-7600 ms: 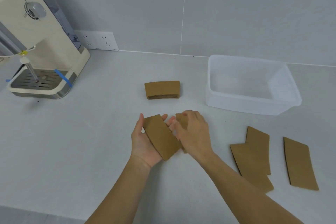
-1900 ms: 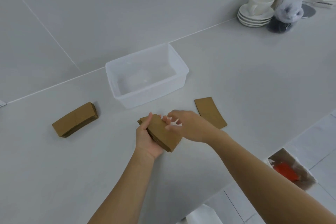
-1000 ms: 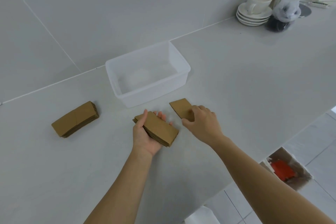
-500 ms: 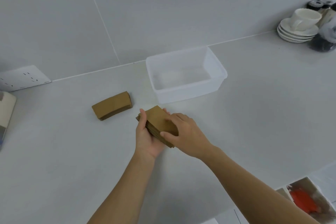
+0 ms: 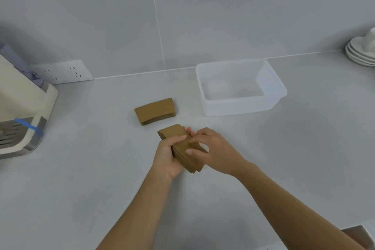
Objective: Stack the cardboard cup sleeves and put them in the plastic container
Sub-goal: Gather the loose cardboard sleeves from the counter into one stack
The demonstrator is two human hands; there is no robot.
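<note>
- A pale grey countertop (image 5: 81, 189) meets a tiled wall of the same grey
- The held stack of cardboard cup sleeves (image 5: 182, 148) sits just above the counter, cradled in the left hand (image 5: 168, 158) with thumb over the top; the right hand (image 5: 213, 152) pinches its upper face and far edge, both clamped on it, probably to square the edges before it goes in
- A second stack of sleeves (image 5: 155, 110) lies just beyond, apart from the hands: two stacks, no loose sleeves in view
- One clear plastic container (image 5: 241, 105) stands empty to the right, near enough for a short carry
- Outward: one coffee machine (image 5: 20, 107), one wall socket (image 5: 63, 72), one pile of saucers (image 5: 361, 53)
</note>
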